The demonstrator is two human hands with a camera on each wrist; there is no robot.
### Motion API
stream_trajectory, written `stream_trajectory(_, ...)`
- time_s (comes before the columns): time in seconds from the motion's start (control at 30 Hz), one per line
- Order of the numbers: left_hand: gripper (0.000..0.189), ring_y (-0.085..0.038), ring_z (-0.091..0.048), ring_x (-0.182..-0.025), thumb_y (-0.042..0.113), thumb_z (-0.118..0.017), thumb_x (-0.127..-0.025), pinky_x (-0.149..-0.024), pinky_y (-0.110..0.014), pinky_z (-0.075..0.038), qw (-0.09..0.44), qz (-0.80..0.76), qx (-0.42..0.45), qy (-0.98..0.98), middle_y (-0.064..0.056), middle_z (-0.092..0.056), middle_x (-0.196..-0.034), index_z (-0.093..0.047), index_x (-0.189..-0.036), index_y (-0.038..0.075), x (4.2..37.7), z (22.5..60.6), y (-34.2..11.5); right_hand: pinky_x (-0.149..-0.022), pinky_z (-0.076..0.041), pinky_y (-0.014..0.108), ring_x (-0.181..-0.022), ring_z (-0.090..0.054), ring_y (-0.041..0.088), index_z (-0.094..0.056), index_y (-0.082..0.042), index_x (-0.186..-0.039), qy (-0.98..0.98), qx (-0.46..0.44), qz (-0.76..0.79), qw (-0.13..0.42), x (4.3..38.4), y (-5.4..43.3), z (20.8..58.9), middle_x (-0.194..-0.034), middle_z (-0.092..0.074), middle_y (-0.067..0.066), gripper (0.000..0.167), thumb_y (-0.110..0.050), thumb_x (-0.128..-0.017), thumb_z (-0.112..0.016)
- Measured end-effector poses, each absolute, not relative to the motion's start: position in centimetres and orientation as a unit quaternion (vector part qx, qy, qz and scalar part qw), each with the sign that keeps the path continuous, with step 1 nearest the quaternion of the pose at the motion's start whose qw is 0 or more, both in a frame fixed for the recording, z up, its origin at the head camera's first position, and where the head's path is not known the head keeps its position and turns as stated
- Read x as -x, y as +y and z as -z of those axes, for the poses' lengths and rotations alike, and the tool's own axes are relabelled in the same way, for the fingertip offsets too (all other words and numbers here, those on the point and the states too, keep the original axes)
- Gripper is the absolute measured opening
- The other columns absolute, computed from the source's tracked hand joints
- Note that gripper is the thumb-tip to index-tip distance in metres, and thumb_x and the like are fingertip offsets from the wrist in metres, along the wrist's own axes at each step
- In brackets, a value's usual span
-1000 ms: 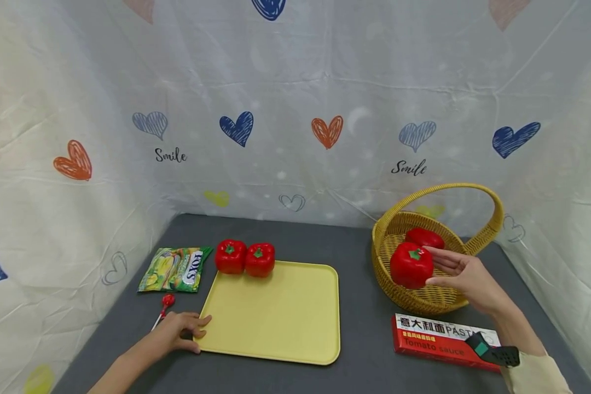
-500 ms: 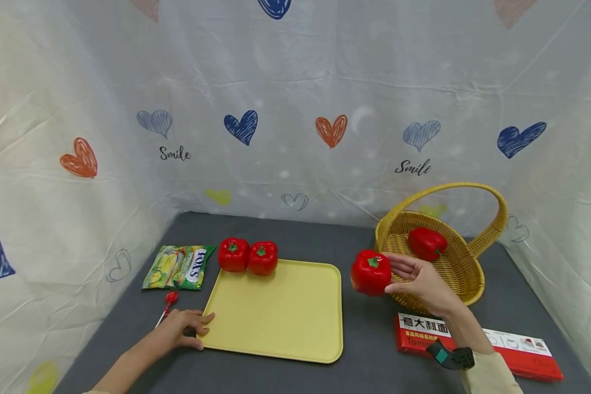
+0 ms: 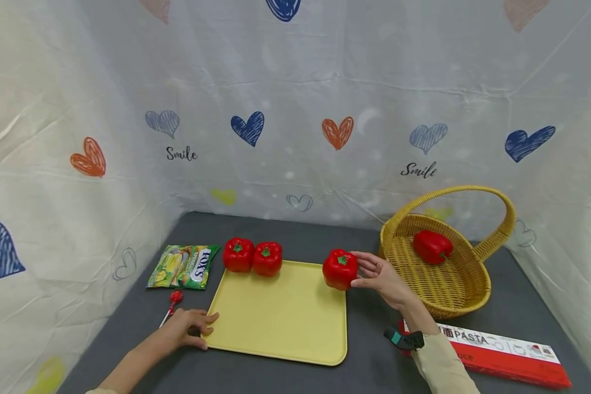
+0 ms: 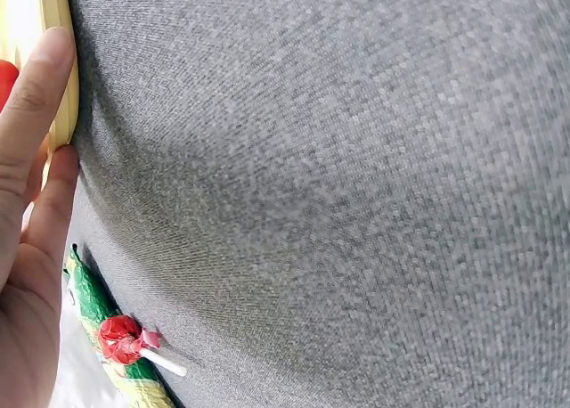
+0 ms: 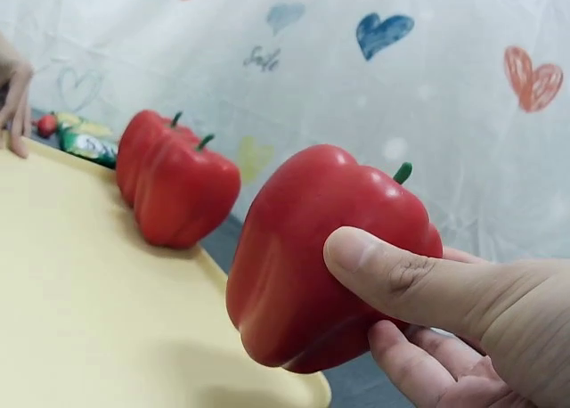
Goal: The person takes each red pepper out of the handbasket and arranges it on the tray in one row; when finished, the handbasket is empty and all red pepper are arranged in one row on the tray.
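Note:
My right hand [image 3: 381,278] holds a red bell pepper [image 3: 339,269] between thumb and fingers, over the right back corner of the yellow tray [image 3: 280,323]. In the right wrist view the thumb lies along the near side of this pepper [image 5: 294,257], its green stem up. Two more red bell peppers, a left one [image 3: 238,254] and a right one [image 3: 268,259], stand side by side at the tray's left back corner. With thumb and bent fingers, my left hand [image 3: 184,327] grips the tray's left front corner; the left wrist view shows fingertips on its rim [image 4: 68,105].
A yellow wicker basket [image 3: 438,284] with a tall handle stands at right, a red bell pepper [image 3: 432,246] inside. In front lies a red pasta box [image 3: 507,358], partly behind my right forearm. Left of the tray are a green candy bag [image 3: 182,266] and a red lollipop [image 3: 176,296].
My right hand has carried the bell pepper left, out of the basket and over to the tray. The left hand keeps its place at the tray corner. The view has shifted slightly.

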State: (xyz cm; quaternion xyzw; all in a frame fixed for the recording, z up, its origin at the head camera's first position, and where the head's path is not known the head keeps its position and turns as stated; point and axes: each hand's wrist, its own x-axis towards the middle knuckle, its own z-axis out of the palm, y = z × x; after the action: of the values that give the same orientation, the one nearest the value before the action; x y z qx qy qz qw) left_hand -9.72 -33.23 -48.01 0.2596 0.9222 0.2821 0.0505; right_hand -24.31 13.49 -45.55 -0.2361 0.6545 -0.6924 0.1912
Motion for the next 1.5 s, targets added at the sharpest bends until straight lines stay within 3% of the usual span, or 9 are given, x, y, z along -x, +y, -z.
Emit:
stream_trajectory(0.33, 0.044, -0.043, -0.061, -0.105, 0.037, -0.078, -0.07, -0.083, -0.032, -0.053, 0.057, -0.29, -0.255, 0.92, -0.022, -0.064, -0.116, -0.076, -0.098, 0.003, 9.6, 48.0, -32.9, -0.095, -0.046, 0.032, -0.138, -0.029, 0.038, -0.031, 0.007, -0.145, 0.649, 0.26, 0.68, 0.221, 26.6, 11.0, 47.8, -0.148, -0.034, 0.028, 0.069, 0.005, -0.085, -0.067)
stream_trajectory(0.7, 0.043, -0.037, -0.064, -0.102, 0.033, -0.08, -0.069, -0.083, -0.034, -0.053, 0.039, -0.289, -0.274, 0.916, -0.023, -0.065, -0.113, -0.076, -0.097, 0.0, 9.9, 48.1, -32.7, -0.093, -0.047, 0.033, -0.137, -0.033, 0.035, -0.03, 0.006, -0.146, 0.637, 0.272, 0.671, 0.266, 28.7, 8.0, 48.3, -0.149, -0.033, 0.026, 0.069, 0.008, -0.086, -0.064)
stream_trajectory(1.13, 0.043, -0.041, -0.063, -0.103, 0.033, -0.08, -0.07, -0.084, -0.035, -0.053, 0.042, -0.293, -0.265, 0.918, -0.022, -0.065, -0.114, -0.076, -0.097, 0.0, 10.0, 48.0, -32.7, -0.098, -0.042, 0.036, -0.138, -0.032, 0.035, -0.032, 0.004, -0.147, 0.621, 0.258, 0.679, 0.295, 29.2, 4.9, 47.4, -0.149, -0.035, 0.022, 0.07, 0.013, -0.085, -0.063)
stream_trajectory(1.37, 0.043, -0.041, -0.063, -0.103, 0.033, -0.08, -0.07, -0.083, -0.035, -0.053, 0.042, -0.292, -0.265, 0.918, -0.023, -0.065, -0.114, -0.076, -0.098, 0.001, 9.9, 48.2, -32.8, -0.104, -0.034, 0.038, -0.143, -0.015, 0.035, -0.018, 0.004, -0.151, 0.602, 0.293, 0.678, 0.304, 29.2, 5.3, 47.4, -0.156, -0.013, 0.023, 0.08, 0.017, -0.084, -0.06)
stream_trajectory(1.5, 0.044, -0.04, -0.063, -0.102, 0.035, -0.079, -0.07, -0.082, -0.035, -0.053, 0.039, -0.282, -0.263, 0.922, -0.021, -0.065, -0.114, -0.076, -0.098, 0.002, 9.7, 48.2, -33.2, -0.103, -0.036, 0.04, -0.143, -0.015, 0.035, -0.019, 0.004, -0.151, 0.605, 0.305, 0.671, 0.301, 29.1, 5.6, 47.5, -0.156, -0.013, 0.024, 0.081, 0.018, -0.083, -0.06)
